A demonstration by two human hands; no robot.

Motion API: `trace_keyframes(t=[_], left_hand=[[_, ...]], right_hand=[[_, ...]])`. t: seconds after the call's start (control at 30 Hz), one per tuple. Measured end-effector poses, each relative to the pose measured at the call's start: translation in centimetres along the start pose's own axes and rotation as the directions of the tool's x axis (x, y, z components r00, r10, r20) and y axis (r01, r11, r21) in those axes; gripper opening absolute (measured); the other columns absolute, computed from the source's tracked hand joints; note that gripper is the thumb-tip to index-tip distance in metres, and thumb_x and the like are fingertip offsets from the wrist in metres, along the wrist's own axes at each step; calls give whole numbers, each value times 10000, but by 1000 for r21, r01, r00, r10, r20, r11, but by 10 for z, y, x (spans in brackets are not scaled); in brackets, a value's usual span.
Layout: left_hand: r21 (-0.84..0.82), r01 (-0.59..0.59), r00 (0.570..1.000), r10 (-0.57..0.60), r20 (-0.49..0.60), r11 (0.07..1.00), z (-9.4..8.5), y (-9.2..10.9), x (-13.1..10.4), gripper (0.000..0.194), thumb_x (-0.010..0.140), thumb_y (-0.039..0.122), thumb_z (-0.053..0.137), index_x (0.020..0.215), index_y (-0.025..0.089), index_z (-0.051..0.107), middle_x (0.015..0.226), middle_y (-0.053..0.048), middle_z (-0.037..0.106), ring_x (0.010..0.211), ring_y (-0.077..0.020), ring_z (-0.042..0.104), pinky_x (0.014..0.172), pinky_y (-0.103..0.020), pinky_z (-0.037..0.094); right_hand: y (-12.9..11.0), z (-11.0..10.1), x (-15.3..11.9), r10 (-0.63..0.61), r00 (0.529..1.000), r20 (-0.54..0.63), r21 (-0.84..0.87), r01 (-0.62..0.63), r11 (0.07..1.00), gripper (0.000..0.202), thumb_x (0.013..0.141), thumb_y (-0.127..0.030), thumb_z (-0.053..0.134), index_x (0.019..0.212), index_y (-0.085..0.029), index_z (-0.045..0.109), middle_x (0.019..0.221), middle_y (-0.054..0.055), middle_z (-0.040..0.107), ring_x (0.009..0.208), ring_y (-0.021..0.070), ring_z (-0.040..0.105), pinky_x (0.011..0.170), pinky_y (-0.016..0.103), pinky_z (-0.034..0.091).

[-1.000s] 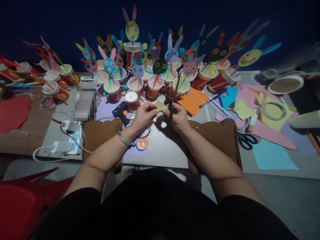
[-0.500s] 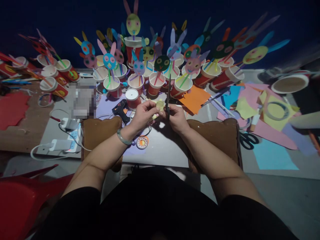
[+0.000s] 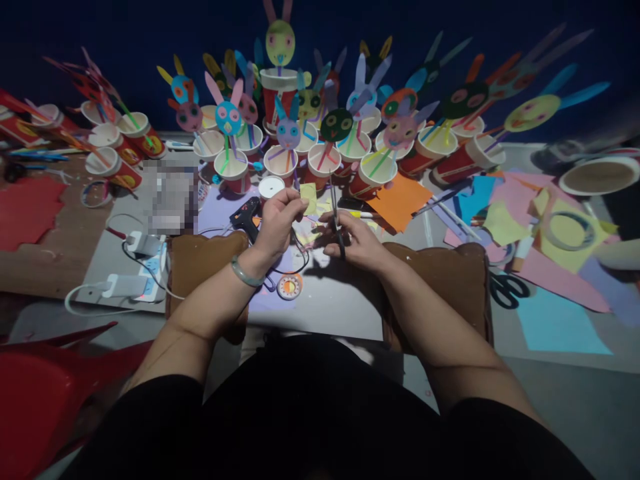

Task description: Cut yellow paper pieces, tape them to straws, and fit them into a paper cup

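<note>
My left hand [image 3: 278, 225] pinches a small piece of yellow paper [image 3: 309, 198] at its fingertips, above the table's middle. To its right, my right hand [image 3: 357, 241] has its fingers through the handles of dark scissors [image 3: 335, 212], whose blades point away from me. The paper and the scissors are apart. Yellow scraps lie on the table below and between the hands. Beside my left hand sits a black glue gun [image 3: 245, 217], with a white-topped cup [image 3: 271, 189] just behind it.
Red cups [image 3: 231, 175] with paper rabbit heads fill the back. Orange paper [image 3: 400, 202] lies right of centre. Further right are a tape roll [image 3: 569, 230], black-handled scissors [image 3: 509, 291] and coloured paper. A power strip [image 3: 153, 270] is at left, a round disc [image 3: 289, 287] in front.
My hands have moved apart. The yellow paper has come away from the scissors with my left hand, and my right hand's fingers have spread in the handles. The view has shifted slightly.
</note>
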State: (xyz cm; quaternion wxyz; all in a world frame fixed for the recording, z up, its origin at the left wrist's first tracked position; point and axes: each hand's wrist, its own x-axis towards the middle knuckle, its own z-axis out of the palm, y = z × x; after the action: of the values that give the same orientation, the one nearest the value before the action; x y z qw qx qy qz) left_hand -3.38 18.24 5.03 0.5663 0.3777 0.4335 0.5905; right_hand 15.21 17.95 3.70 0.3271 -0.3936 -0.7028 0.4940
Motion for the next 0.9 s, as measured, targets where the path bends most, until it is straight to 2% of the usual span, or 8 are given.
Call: trace_keyframes(t=[0.17,0.3,0.4,0.73,0.9], left_hand=[[-30,-14,1000,14,22,999,1,-1,-2,220,757,223,705,678,180,504,594,59,460,571,-54,414,586,-207,357],[-23,-20,999,21,33,1000,0,-2,-4,244,755,253,730,671,175,515,595,61,472,570,-50,429,588,-209,361],[-6,-31,999,31,37,1000,-1,-5,-3,256,754,283,750,673,172,534,596,59,487,573,-52,438,594,-211,366],[14,-32,998,31,48,999,-1,-6,-4,238,734,266,749,643,172,550,569,52,501,568,-61,440,586,-221,364],[-5,-32,998,33,58,999,0,-4,-4,245,721,273,767,636,167,562,566,54,505,557,-55,437,583,-222,363]], right_hand=[[2,2,2,12,998,56,-135,-4,991,598,629,-751,779,775,-195,615,840,40,582,770,195,544,685,314,415],[3,3,2,22,993,120,-114,-8,993,650,656,-827,692,716,-188,585,736,17,551,677,159,482,620,287,343],[4,3,3,-2,992,124,-97,14,995,680,655,-862,654,690,-189,572,703,10,538,655,149,465,612,284,332],[3,3,3,-15,994,111,-72,23,997,677,661,-861,648,633,-193,539,631,-13,494,596,127,430,579,277,315],[2,5,4,-10,994,105,-47,15,999,636,672,-801,697,612,-194,516,616,-24,478,585,116,413,568,267,310]])
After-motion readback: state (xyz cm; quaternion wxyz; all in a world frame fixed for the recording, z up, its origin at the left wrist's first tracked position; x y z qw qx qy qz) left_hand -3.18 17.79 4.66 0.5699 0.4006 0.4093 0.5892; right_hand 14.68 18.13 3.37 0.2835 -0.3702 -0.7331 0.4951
